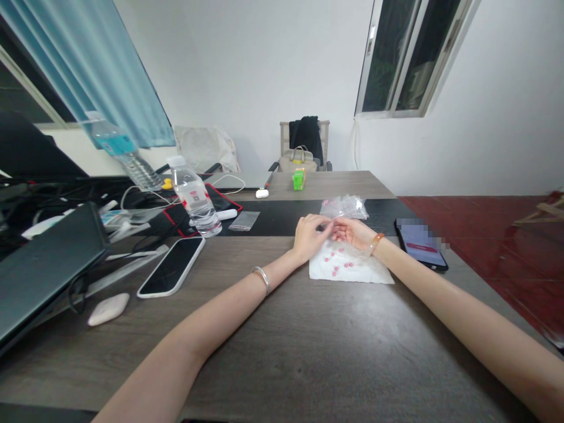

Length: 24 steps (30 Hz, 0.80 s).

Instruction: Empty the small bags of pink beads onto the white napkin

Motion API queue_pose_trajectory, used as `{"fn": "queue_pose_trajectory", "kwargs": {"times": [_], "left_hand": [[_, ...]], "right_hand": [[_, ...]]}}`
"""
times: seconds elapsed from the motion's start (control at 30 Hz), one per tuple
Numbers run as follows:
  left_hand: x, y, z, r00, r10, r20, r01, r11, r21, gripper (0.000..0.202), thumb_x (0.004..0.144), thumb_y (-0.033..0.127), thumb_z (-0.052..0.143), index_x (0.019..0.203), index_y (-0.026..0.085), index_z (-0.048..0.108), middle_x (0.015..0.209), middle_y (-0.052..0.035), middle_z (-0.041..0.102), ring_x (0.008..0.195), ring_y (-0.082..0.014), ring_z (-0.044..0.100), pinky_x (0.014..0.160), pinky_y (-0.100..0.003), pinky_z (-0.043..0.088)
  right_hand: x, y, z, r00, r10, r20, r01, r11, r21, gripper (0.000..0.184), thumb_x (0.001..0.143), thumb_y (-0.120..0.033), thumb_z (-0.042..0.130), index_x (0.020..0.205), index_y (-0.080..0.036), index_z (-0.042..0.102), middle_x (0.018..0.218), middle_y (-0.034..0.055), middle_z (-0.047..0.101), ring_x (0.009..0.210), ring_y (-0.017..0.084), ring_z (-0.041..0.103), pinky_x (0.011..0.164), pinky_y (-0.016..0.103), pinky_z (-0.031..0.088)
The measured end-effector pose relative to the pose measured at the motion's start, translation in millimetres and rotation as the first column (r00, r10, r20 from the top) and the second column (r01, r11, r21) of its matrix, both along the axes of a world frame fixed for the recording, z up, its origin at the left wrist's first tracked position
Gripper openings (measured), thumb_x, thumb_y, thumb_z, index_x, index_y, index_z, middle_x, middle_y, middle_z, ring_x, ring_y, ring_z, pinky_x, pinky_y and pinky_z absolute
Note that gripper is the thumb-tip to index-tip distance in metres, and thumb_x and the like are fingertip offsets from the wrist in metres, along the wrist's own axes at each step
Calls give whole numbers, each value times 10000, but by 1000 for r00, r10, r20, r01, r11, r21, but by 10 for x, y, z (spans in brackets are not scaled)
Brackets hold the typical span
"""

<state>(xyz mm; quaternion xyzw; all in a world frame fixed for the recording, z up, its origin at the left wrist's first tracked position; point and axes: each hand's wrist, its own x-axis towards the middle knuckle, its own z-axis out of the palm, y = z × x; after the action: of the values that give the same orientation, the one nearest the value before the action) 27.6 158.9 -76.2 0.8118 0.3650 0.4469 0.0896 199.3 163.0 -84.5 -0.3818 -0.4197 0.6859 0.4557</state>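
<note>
My left hand and right hand are curled toward each other, fingertips meeting just above a white paper sheet on the dark wood table; whether they pinch something small between them, I cannot tell. Small pink beads lie scattered on the sheet beneath my hands, with a clear plastic bag just beyond it on a black desk mat. A smartphone lies right of the sheet; another smartphone and a water bottle stand off to my left.
</note>
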Motion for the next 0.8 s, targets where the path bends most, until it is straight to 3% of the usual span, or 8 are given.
{"fn": "queue_pose_trajectory", "kwargs": {"times": [0.2, 0.3, 0.4, 0.5, 0.63, 0.7, 0.8], "left_hand": [[20, -63, 81, 993, -118, -32, 118, 993, 11, 182, 780, 262, 647, 953, 220, 686, 1094, -35, 678, 1044, -199, 574, 897, -336, 398], [7, 20, 120, 992, -47, 121, 56, 996, -73, 273, 814, 258, 597, 1077, 197, 633, 1130, -62, 655, 1055, -191, 573, 917, -316, 404], [-56, 191, 120, 979, 123, 166, -62, 941, -332, 264, 870, 268, 504, 1096, 178, 608, 1129, -72, 653, 1031, -179, 589, 909, -292, 407], [-144, 341, 97, 975, 208, 78, -143, 855, -498, 245, 890, 312, 463, 1000, 181, 639, 1071, -69, 674, 1042, -216, 590, 952, -355, 368], [-189, 411, 87, 989, 146, 12, -116, 829, -547, 289, 850, 382, 519, 701, 175, 656, 870, -44, 692, 1021, -276, 585, 992, -467, 288], [-169, 404, 95, 997, 81, 14, -59, 823, -564, 336, 838, 376, 536, 589, 169, 627, 812, -30, 680, 1029, -269, 574, 999, -455, 281], [-132, 370, 115, 997, -7, 73, 49, 808, -587, 290, 818, 334, 565, 591, 168, 634, 796, -24, 672, 1024, -234, 574, 980, -391, 326]], "right_hand": [[20, 26, -70, 995, -54, -86, 57, 998, 40, 104, 839, -146, 566, 776, -186, 639, 769, 0, 686, 713, 96, 629, 719, 220, 514], [13, -1, -53, 994, -39, -100, 43, 998, 47, 104, 814, -111, 571, 795, -180, 645, 817, 12, 694, 769, 116, 636, 789, 267, 519], [18, -34, -29, 994, 11, -108, -5, 998, 60, 87, 807, -112, 571, 789, -162, 640, 878, 50, 703, 879, 151, 646, 890, 324, 498], [39, -54, -10, 992, 52, -117, -45, 997, 59, 89, 801, -134, 583, 722, -164, 610, 909, 69, 709, 969, 182, 645, 969, 353, 456], [54, -80, 26, 985, 116, -131, -106, 991, 75, 107, 809, -176, 593, 703, -179, 575, 1019, 79, 701, 1080, 210, 611, 998, 386, 433], [51, -95, 44, 976, 155, -151, -139, 984, 109, 90, 813, -190, 597, 728, -183, 571, 1088, 75, 683, 1110, 213, 595, 1001, 409, 431], [50, -97, 46, 974, 164, -158, -144, 981, 130, 60, 809, -190, 609, 756, -185, 581, 1110, 62, 676, 1091, 209, 606, 987, 411, 448]]}}
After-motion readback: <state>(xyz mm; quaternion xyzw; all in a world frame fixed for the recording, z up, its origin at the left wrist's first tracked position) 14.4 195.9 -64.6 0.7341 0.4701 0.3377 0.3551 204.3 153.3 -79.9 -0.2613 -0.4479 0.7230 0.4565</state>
